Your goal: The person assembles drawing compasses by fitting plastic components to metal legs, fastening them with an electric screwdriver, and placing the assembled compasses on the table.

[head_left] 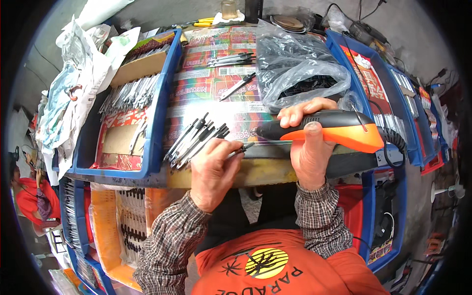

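Note:
My right hand [312,147] is wrapped round a black-and-orange handheld electric tool [339,120] with a coiled black cord. Its narrow black end points left toward my left hand [212,169]. Between the fingers of that closed hand is a pen [243,149], its dark end sticking out to the right, just short of the tool. Most of this pen is hidden by the hand. Left of it, at the table's near edge, lies a loose pile of black-and-white pens [189,140]. Farther back are a single pen [238,87] and another small bunch of pens [232,59].
A grey plastic bag [290,54] of dark parts lies at the table's back right. Blue trays [160,110] with pens flank the printed table top [196,88]. Below the table's edge stands an orange crate [105,221]. Another person in red [32,199] sits far left.

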